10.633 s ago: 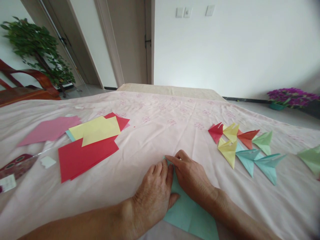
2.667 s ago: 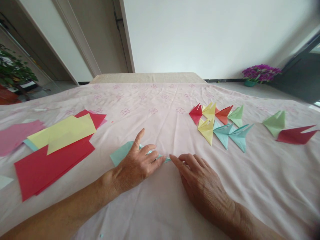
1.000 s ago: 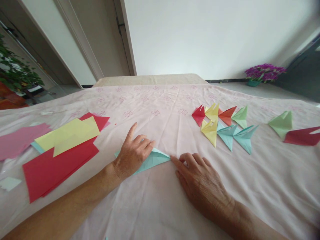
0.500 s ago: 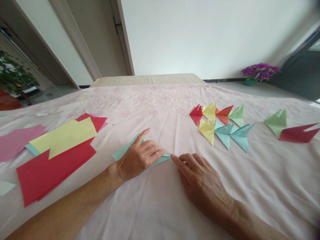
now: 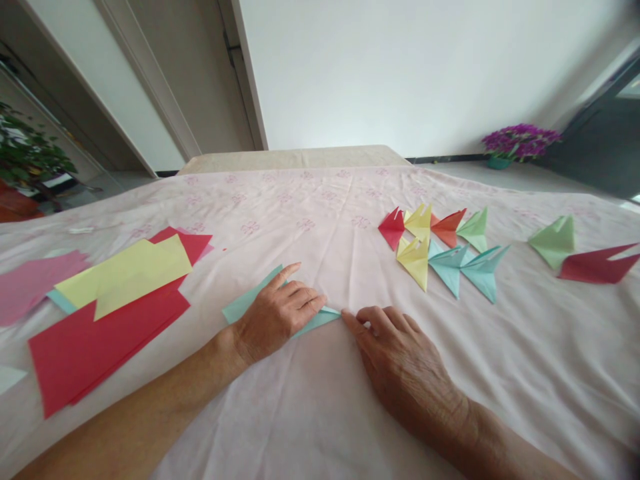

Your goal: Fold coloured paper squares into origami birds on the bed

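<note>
A folded light blue sheet of paper (image 5: 316, 323) lies on the tablecloth in the middle, narrowing to a point on its right. Across it rests my left hand (image 5: 280, 313), palm down and fingers stretched out, hiding much of the paper. My right hand (image 5: 400, 363) pins the pointed tip under its index finger, the other fingers curled together and the thumb tucked below. Right of the hands stand folded paper pieces, among them a yellow one (image 5: 414, 261), a light blue one (image 5: 486, 271) and a red one (image 5: 391, 229).
On the left lie flat sheets of red paper (image 5: 110, 340), yellow paper (image 5: 127, 272) and pink paper (image 5: 37, 283). A green folded piece (image 5: 554, 241) and a dark red one (image 5: 597, 265) sit far right. The pale pink tablecloth (image 5: 320, 413) is wrinkled.
Ten seconds ago both hands worked together at the top of a wider light blue sheet. It is now narrower and turned sideways. Lately my left hand slides along it toward the tip, while the right stays.
</note>
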A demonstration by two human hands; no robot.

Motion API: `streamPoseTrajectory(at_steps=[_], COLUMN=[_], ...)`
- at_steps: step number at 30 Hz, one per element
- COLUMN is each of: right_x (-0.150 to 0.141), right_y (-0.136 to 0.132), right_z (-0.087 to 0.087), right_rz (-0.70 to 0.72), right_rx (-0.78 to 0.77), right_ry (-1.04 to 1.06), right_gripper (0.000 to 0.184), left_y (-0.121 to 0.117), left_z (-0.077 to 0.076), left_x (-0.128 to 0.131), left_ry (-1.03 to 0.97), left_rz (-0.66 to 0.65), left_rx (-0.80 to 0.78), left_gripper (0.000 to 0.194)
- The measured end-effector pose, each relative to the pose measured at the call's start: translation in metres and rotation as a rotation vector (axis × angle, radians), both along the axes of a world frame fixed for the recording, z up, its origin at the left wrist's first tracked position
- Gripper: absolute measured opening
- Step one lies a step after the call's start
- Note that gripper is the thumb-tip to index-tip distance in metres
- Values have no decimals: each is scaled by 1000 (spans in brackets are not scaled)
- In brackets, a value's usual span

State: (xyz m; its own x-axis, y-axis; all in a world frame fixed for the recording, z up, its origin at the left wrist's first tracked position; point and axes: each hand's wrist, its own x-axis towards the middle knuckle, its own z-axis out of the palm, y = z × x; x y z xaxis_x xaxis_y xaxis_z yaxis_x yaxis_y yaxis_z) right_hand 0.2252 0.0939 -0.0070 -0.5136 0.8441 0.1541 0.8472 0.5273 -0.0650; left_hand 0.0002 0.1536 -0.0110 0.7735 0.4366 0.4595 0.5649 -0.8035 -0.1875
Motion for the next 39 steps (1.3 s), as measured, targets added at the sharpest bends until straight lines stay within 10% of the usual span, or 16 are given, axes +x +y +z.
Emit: streamPoseTrajectory(at_steps=[39], right_x=[-1], right_y=[1], right_z=[1], right_rz=[-24], right_rx=[-44], right_ry=[-6], right_gripper=[39], left_y=[3], left_z=[-1], left_x=[15], left_ry=[27], left_rz=[-15], left_rx=[44], left_gripper=[16])
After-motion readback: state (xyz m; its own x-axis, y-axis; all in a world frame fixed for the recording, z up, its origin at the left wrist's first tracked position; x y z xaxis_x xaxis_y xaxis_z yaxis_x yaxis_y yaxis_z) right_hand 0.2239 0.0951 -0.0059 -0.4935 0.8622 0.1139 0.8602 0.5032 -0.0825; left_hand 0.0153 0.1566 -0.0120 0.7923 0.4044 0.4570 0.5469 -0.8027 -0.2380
